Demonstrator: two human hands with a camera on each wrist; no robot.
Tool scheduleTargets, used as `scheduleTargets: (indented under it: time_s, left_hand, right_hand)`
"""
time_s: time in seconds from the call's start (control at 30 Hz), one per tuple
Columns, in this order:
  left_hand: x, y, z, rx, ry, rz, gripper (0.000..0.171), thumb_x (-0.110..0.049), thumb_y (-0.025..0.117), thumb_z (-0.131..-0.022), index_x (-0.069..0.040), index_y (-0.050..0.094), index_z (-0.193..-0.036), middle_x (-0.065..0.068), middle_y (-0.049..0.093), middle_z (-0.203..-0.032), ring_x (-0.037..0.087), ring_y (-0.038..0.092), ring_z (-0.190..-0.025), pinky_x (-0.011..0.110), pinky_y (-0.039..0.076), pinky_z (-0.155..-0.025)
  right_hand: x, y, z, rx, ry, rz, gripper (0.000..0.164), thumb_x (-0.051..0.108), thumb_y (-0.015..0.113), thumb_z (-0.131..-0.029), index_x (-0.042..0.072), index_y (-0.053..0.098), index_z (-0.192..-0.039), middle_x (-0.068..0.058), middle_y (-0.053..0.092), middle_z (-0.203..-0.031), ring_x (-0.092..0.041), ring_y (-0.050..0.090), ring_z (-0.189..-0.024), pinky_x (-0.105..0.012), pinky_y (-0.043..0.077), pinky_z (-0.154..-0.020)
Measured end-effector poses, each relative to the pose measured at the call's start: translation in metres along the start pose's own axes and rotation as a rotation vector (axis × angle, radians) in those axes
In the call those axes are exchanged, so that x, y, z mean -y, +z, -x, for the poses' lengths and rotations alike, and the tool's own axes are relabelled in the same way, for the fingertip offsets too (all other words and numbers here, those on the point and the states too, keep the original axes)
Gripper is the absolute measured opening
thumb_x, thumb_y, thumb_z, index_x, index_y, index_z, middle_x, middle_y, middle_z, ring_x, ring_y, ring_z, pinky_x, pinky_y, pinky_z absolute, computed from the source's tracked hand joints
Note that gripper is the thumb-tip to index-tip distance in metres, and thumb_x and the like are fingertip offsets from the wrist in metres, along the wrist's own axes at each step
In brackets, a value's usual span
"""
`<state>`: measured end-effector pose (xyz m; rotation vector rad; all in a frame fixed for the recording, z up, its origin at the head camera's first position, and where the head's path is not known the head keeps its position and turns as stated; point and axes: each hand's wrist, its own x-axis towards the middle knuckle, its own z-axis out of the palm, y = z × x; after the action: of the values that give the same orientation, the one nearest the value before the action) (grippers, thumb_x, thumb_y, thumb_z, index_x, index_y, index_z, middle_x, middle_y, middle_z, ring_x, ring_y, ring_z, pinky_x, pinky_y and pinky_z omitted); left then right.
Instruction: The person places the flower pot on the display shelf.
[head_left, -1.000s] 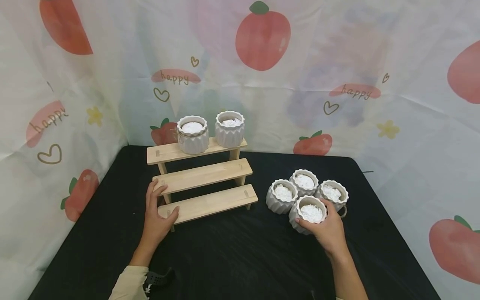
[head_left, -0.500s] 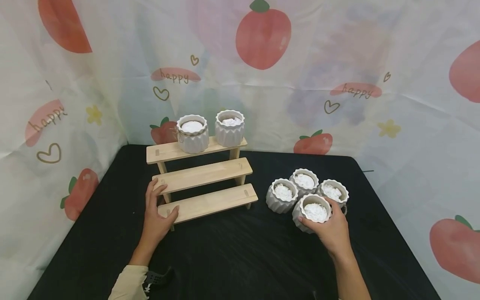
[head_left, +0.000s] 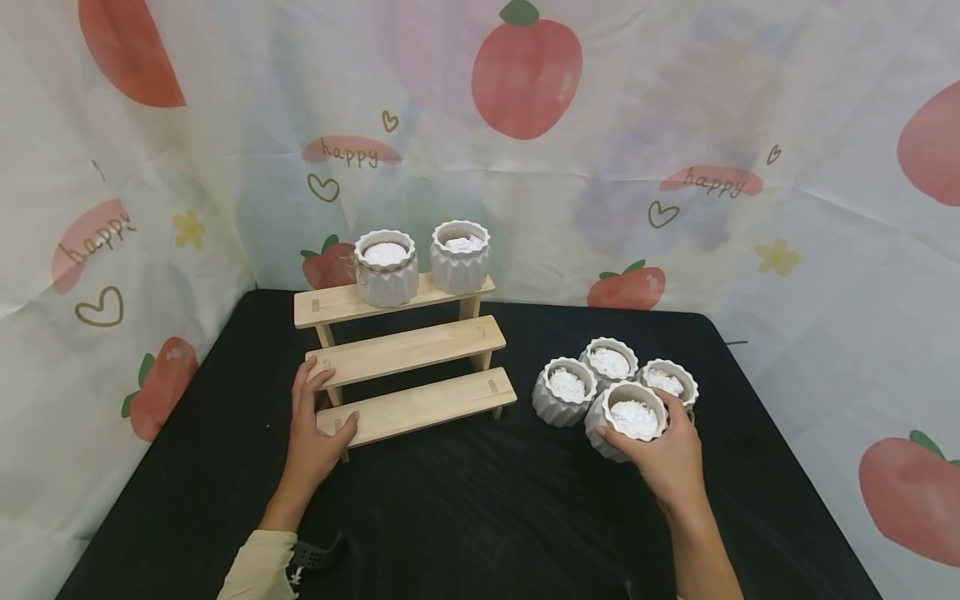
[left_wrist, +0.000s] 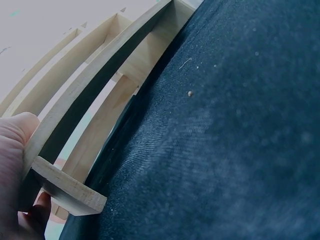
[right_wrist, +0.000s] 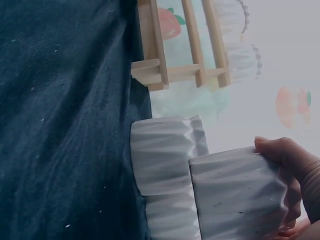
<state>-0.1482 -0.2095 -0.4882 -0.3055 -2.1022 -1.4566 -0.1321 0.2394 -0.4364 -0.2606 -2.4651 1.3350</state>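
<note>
Rear pot — partly behind hand

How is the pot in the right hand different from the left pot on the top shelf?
The held pot sits low among three others by the right hand; the shelf pot stands high, untouched. The shelf pot wears twine; the held pot shows none. Both are white, ribbed, white-filled.

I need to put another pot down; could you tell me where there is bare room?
The middle step and bottom step are bare, as is the black table between both hands. The top step has room only left of its two pots. Crowded: the cluster of pots by the right hand.
</note>
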Motion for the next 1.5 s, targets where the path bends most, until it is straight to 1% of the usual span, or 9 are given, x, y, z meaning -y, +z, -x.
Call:
scheduleTargets:
  time_s: [0.2, 0.6, 0.83, 0.97, 1.13, 1.23, 1.3, 1.43, 1.5]
  left_hand:
    - [0.003, 0.001, -0.001, 0.001, 0.001, 0.003, 0.073, 0.023, 0.074, -0.076, 0.01, 0.045, -0.142, 0.031, 0.018, -0.163, 0.043, 0.016, -0.15, 0.074, 0.026, -0.106]
    - [0.002, 0.0, 0.0, 0.001, -0.001, -0.01, 0.073, 0.022, 0.074, -0.077, 0.009, 0.045, -0.142, 0.03, 0.018, -0.163, 0.042, 0.015, -0.151, 0.074, 0.025, -0.106]
    - [0.047, 0.0, 0.006, 0.01, -0.003, -0.039, 0.078, 0.011, 0.079, -0.079, -0.006, 0.047, -0.148, 0.009, 0.017, -0.169, 0.032, 0.015, -0.153, 0.068, 0.027, -0.109]
    - [0.05, -0.001, 0.007, 0.012, 0.0, -0.04, 0.078, 0.007, 0.08, -0.08, -0.008, 0.048, -0.149, 0.006, 0.017, -0.169, 0.03, 0.014, -0.153, 0.066, 0.027, -0.109]
    - [0.048, -0.001, 0.006, 0.005, -0.005, -0.035, 0.079, 0.01, 0.081, -0.079, -0.006, 0.048, -0.148, 0.01, 0.018, -0.169, 0.032, 0.016, -0.152, 0.066, 0.028, -0.109]
    - [0.043, 0.001, 0.005, -0.003, -0.013, -0.034, 0.079, 0.014, 0.08, -0.077, -0.002, 0.047, -0.146, 0.015, 0.018, -0.168, 0.035, 0.016, -0.152, 0.067, 0.028, -0.108]
    - [0.035, 0.001, 0.004, -0.005, -0.02, -0.03, 0.077, 0.017, 0.079, -0.076, 0.001, 0.047, -0.145, 0.018, 0.018, -0.167, 0.037, 0.015, -0.152, 0.067, 0.027, -0.109]
    - [0.013, 0.001, 0.002, 0.0, -0.026, -0.012, 0.073, 0.019, 0.075, -0.077, 0.006, 0.045, -0.143, 0.025, 0.018, -0.165, 0.038, 0.013, -0.152, 0.067, 0.025, -0.11]
    - [0.007, 0.001, 0.001, 0.0, -0.012, -0.004, 0.072, 0.019, 0.074, -0.078, 0.007, 0.045, -0.142, 0.026, 0.017, -0.164, 0.038, 0.013, -0.153, 0.066, 0.023, -0.112]
  right_hand:
    - [0.006, 0.0, 0.001, -0.001, -0.01, -0.015, 0.093, 0.012, 0.099, -0.067, 0.001, 0.05, -0.145, -0.02, 0.057, -0.134, -0.026, 0.052, -0.115, -0.033, 0.041, -0.084]
    - [0.015, 0.003, 0.001, -0.014, -0.042, -0.054, 0.091, 0.008, 0.099, -0.065, 0.003, 0.053, -0.143, -0.016, 0.06, -0.13, -0.019, 0.053, -0.111, -0.024, 0.041, -0.082]
    - [0.019, 0.004, 0.002, -0.023, -0.039, -0.068, 0.093, 0.008, 0.099, -0.065, 0.003, 0.052, -0.145, -0.016, 0.06, -0.132, -0.02, 0.053, -0.112, -0.019, 0.042, -0.08]
    - [0.024, 0.005, 0.003, -0.023, -0.051, -0.078, 0.092, 0.008, 0.099, -0.066, 0.003, 0.051, -0.144, -0.015, 0.06, -0.131, -0.02, 0.053, -0.111, -0.019, 0.043, -0.081]
    - [0.029, 0.008, 0.003, -0.015, -0.053, -0.1, 0.092, 0.007, 0.099, -0.066, 0.003, 0.051, -0.145, -0.012, 0.06, -0.132, -0.018, 0.053, -0.112, -0.018, 0.043, -0.082]
    - [0.031, 0.01, 0.002, -0.009, -0.054, -0.12, 0.093, 0.005, 0.098, -0.066, 0.003, 0.051, -0.146, -0.012, 0.059, -0.134, -0.017, 0.052, -0.114, -0.019, 0.043, -0.083]
    - [0.033, 0.011, 0.002, -0.005, -0.056, -0.134, 0.094, 0.005, 0.098, -0.066, 0.003, 0.05, -0.147, -0.012, 0.059, -0.135, -0.017, 0.052, -0.114, -0.019, 0.043, -0.084]
    - [0.036, 0.015, 0.001, 0.009, -0.056, -0.159, 0.095, 0.004, 0.098, -0.066, 0.002, 0.049, -0.147, -0.013, 0.058, -0.136, -0.018, 0.052, -0.114, -0.017, 0.043, -0.084]
    - [0.037, 0.017, 0.001, 0.013, -0.056, -0.163, 0.095, 0.004, 0.098, -0.067, 0.002, 0.048, -0.148, -0.013, 0.058, -0.136, -0.018, 0.052, -0.115, -0.017, 0.043, -0.084]
